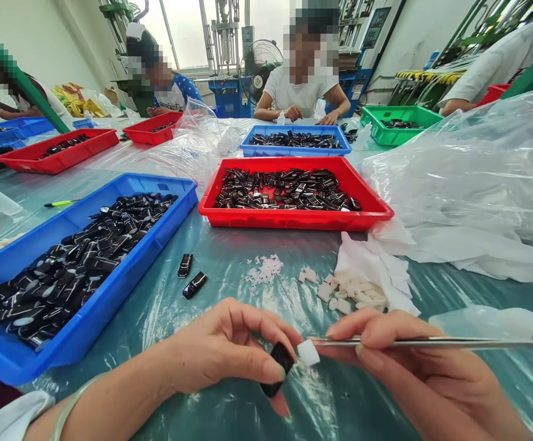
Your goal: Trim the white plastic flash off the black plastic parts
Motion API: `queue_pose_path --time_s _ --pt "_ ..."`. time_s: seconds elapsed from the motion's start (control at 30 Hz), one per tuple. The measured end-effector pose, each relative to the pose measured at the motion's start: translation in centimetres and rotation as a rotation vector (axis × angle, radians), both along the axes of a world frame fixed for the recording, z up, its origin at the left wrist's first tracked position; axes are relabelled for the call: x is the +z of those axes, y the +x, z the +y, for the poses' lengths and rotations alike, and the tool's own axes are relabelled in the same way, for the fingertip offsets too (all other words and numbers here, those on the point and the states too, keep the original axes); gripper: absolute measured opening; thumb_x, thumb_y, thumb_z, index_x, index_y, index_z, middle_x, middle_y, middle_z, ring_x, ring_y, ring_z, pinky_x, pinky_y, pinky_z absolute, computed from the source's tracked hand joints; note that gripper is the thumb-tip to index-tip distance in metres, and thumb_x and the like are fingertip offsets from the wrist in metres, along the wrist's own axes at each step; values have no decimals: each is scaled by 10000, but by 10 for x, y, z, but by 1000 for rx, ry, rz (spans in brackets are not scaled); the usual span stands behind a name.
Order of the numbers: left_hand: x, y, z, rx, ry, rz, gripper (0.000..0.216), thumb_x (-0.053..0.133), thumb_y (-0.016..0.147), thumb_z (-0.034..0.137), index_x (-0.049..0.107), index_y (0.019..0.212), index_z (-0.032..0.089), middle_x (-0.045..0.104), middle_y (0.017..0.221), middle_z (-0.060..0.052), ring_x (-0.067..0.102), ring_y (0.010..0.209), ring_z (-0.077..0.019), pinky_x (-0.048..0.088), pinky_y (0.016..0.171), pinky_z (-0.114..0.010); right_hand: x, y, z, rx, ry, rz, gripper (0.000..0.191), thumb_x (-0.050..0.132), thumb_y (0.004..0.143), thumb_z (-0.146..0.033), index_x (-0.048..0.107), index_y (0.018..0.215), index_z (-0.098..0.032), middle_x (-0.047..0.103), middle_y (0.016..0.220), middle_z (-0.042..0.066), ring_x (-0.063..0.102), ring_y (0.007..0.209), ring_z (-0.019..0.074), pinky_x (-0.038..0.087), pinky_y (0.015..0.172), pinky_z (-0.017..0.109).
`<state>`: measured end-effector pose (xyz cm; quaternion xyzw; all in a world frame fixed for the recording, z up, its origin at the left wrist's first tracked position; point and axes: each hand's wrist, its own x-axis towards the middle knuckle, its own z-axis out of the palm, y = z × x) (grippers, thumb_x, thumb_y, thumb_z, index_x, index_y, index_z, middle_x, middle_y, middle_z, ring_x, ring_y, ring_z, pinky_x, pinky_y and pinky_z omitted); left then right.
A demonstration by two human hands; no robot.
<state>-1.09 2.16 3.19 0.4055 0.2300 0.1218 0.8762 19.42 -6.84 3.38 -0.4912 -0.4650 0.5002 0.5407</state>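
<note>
My left hand (229, 355) pinches a small black glossy part (279, 367) between thumb and fingers, low in the middle of the view. My right hand (399, 361) grips thin metal tweezers (431, 342) whose tip holds a small white pad (308, 353) against the black part. Two more black parts (190, 275) lie loose on the table just beyond my left hand. A heap of white pads (349, 291) and white crumbs (264, 269) sits on the table ahead.
A blue tray (9, 358) of black parts stands at left, a red tray (294, 217) of them straight ahead. White cloth (376, 266) and clear plastic bags (477, 159) lie at right. Other people sit across the table with more trays.
</note>
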Motion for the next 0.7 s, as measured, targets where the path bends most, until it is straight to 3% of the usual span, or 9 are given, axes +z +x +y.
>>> queue_pose_path --time_s 0.17,0.33,0.43,0.57,0.7 --pt "-3 3 -6 -130 -31 15 197 698 671 138 712 867 114 636 932 -87 662 640 -155 510 638 -256 1 2 -1 53 -4 -83 94 608 787 -246 659 770 -323 676 856 -4 677 775 180 563 673 243" --pt "-1 8 -7 -28 -13 174 217 738 634 204 704 821 99 646 742 -56 663 663 -158 516 613 -219 -1 17 4 49 -13 -333 159 606 797 -290 713 914 -298 683 960 50 646 902 200 542 733 210" --pt "2 12 -7 -12 -43 295 283 740 626 259 691 849 92 630 623 -44 660 672 -165 514 556 -197 0 17 7 15 -107 -174 197 567 826 -355 729 903 -273 663 1045 71 640 894 189 544 730 216" --pt "4 17 -9 27 -38 347 307 711 662 308 673 878 92 643 667 -55 667 689 -160 516 586 -197 2 10 10 5 -186 101 180 600 807 -356 736 886 -269 675 1019 75 660 854 192 545 773 259" --pt "3 18 -11 32 -21 360 290 679 680 300 667 879 88 631 701 -55 674 712 -176 516 600 -211 1 8 11 -44 -219 160 102 679 743 -314 746 792 -256 667 1000 55 671 781 176 557 736 250"
